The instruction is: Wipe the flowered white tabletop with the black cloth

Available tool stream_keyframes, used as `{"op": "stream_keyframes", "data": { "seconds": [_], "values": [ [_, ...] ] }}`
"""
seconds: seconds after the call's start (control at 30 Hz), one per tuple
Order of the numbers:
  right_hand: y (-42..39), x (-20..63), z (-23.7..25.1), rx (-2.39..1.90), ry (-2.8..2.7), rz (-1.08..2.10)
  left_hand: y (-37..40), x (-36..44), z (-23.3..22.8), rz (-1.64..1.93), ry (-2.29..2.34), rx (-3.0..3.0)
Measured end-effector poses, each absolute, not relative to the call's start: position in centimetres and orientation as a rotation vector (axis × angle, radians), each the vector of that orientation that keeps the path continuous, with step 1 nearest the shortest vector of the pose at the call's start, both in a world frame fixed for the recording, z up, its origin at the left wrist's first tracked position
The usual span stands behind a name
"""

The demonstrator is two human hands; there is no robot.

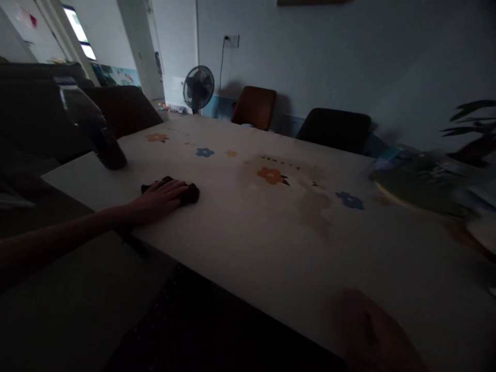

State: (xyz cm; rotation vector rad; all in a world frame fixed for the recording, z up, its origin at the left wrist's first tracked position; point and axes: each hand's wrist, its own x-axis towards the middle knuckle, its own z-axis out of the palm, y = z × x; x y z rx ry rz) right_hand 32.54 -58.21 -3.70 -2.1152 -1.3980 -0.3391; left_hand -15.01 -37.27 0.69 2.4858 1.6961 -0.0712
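Observation:
My left hand (160,199) lies flat on a dark, bunched cloth (190,195), its fingers stretched over it. The cloth rests on the pale table (232,243) near its left front edge. A tall clear bottle (93,121) with dark contents leans over the table's left end, close to this hand. At the lower right, my right hand (374,330) is by the near table edge. It is smeared by motion and partly cut off, so its fingers cannot be made out. Orange flowers (270,175) and blue flowers (350,200) decorate the tabletop, with a darker, damp-looking patch (315,209) around some.
Beyond the table are a brown chair (256,106), a dark chair (335,129) and a standing fan (199,88). At the right end lies a blurred green round item (418,183) beside a leafy plant (475,126). A sofa (34,113) is at left.

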Motion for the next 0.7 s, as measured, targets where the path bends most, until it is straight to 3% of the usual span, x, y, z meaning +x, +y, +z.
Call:
{"op": "stream_keyframes", "data": {
  "seconds": [0.4, 0.6, 0.7],
  "values": [
    [-57.9, 30.2, -3.1, -1.886, -1.343, -0.521, -43.2, 5.7, 1.2, -0.005, 0.788, 2.839],
    [-58.8, 30.3, -2.6, -1.74, -1.343, -0.43, -46.1, 17.0, 0.7, 0.35, 0.532, 2.88],
    [-59.5, 31.3, -1.0, -1.777, -1.323, -0.356, -46.2, 21.4, 1.6, 0.32, 0.405, 2.78]
  ]
}}
